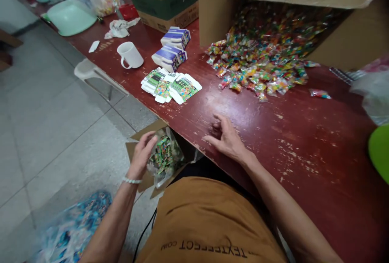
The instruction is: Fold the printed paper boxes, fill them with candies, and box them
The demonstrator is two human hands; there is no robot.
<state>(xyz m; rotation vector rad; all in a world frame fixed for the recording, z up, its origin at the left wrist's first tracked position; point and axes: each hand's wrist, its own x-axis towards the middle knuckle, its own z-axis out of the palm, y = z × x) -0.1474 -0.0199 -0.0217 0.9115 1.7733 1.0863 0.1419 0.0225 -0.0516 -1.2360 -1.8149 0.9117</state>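
1 head view is showing the left hand (145, 149) reaching beside green boxes (164, 151) in a carton (146, 181) below the desk (252, 125), its grip impossible to tell; the right hand (226, 138) is hanging over bare desk, thumb and fingers apart. Clearing the carton's rim is likely helping. The desk's edge is dividing them, with open room before the candy packets (264, 72).
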